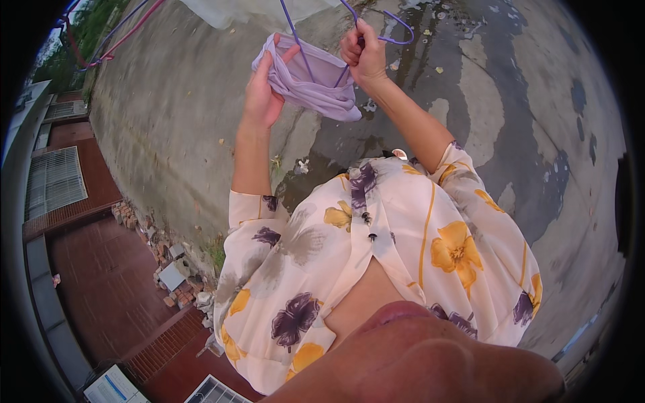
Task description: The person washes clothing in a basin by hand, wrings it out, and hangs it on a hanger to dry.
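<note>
At the upper middle of the head view, a lilac cloth garment [315, 93] hangs gathered, its opening facing up. My left hand [267, 83] holds its left edge, the thumb outside and some fingers inside the opening. My right hand [363, 53] is closed around a purple clothes hanger [302, 48] near its hook, which points right. Part of the hanger's frame reaches down into the garment's opening; its lower end is hidden by the cloth. Whether my right hand also touches the cloth cannot be told.
A pale translucent sheet [216, 11] hangs at the top edge. Pink and blue cords [108, 55] cross the upper left. Wet concrete [347, 138] lies below my hands. Loose bricks and rubble [176, 277] line a red building [106, 282] at the left.
</note>
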### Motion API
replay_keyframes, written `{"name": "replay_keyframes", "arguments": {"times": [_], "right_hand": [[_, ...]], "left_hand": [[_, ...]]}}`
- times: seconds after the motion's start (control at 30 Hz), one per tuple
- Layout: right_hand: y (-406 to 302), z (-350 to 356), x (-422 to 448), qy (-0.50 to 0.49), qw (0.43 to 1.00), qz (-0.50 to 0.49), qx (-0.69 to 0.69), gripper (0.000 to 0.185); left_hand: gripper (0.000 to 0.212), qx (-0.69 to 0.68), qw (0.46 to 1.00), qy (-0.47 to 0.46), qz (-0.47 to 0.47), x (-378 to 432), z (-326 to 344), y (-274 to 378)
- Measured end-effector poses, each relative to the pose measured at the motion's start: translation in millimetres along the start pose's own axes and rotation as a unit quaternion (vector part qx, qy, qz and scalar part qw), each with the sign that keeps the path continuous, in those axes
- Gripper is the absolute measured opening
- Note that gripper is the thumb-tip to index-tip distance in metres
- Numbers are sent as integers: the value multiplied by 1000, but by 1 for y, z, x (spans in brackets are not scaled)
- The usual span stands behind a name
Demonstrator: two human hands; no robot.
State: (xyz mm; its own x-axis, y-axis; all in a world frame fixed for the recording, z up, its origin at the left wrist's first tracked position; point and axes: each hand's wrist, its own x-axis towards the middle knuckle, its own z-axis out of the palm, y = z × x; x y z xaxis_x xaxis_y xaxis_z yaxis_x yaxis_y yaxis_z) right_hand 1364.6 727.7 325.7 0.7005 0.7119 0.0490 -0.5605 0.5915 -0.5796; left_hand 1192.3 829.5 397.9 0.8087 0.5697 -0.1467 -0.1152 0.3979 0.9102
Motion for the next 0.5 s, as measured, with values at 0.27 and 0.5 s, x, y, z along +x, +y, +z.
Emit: {"name": "replay_keyframes", "arguments": {"times": [0.27,0.5], "right_hand": [[-18,-23,1,-45,974,123,-184,43],[-21,-37,-4,-85,928,272,-239,44]], "left_hand": [[47,87,991,95,29,17,-35,-16],[46,31,992,116,49,21,-53,-33]]}}
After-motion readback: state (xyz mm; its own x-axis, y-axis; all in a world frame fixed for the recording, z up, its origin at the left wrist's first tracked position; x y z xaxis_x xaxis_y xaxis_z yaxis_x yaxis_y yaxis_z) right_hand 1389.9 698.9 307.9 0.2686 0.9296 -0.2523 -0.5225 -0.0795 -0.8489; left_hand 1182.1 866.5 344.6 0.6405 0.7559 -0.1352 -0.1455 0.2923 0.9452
